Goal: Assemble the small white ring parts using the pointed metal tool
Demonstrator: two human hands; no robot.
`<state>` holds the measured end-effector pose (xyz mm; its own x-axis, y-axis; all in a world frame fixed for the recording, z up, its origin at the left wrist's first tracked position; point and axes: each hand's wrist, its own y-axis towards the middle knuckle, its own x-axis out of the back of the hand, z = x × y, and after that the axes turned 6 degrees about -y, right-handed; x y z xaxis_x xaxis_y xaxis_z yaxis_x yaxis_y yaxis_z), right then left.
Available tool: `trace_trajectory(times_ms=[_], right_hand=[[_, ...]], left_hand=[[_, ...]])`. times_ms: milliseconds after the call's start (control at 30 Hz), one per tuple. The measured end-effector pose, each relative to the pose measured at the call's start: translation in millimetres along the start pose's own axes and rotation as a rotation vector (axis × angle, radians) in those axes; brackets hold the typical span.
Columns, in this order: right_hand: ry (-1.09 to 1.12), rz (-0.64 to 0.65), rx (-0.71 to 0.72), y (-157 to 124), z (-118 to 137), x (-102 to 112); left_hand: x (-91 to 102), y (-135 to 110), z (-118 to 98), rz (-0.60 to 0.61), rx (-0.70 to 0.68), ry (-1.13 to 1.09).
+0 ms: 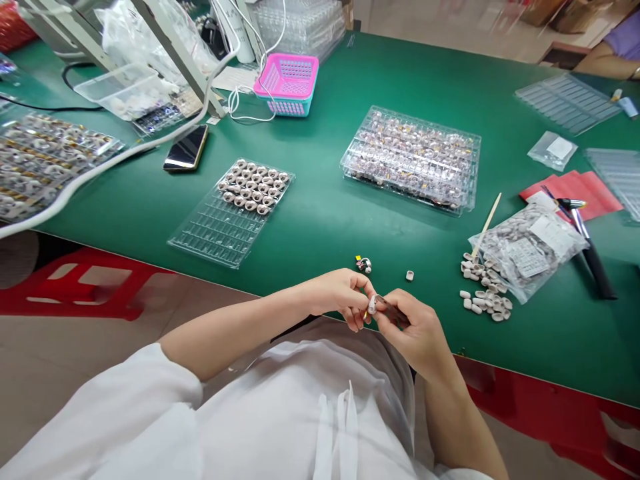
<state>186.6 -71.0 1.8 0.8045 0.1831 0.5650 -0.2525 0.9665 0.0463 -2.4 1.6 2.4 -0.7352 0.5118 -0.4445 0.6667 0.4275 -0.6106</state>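
Left of my hands on the green table, a clear tray lies slantwise, its far half filled with pale rounded pieces. Next comes my left hand, thumb and fingertips pinching a small pale part by the table's near edge, a yellow tab showing below it. Just beyond those fingers, apart from them, lies a wired piece. Right of the part is the slim dark tool that my right hand grasps; its long axis slants from my palm leftward and away from my body, tip at the part. Whether they touch, I cannot tell; that meeting of tip and part is, I judge, what counts most. A loose shell lies beyond my right hand, and farther right a heap of shells spreads beside a clear bag.
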Motion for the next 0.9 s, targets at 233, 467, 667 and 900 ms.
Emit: trace_trajectory(times_ms=[233,467,667,900], right_hand=[[0.157,-0.068,-0.213,2,-3,-8],[0.377,-0.118,-0.355,3,-10,-18],[0.450,-0.132,-0.416,3,-10,-23],[0.527,-0.149,-0.402,4,-11,-28]], left_hand=[[-7.0,-8,4,-0.074,-0.323,0.295],[-2.7,-10,18,-0.138,-0.583,0.605],[-3.5,-3,29,-0.262,-0.574,0.380],[-3.8,-6,24,-0.238,-0.599,0.466]])
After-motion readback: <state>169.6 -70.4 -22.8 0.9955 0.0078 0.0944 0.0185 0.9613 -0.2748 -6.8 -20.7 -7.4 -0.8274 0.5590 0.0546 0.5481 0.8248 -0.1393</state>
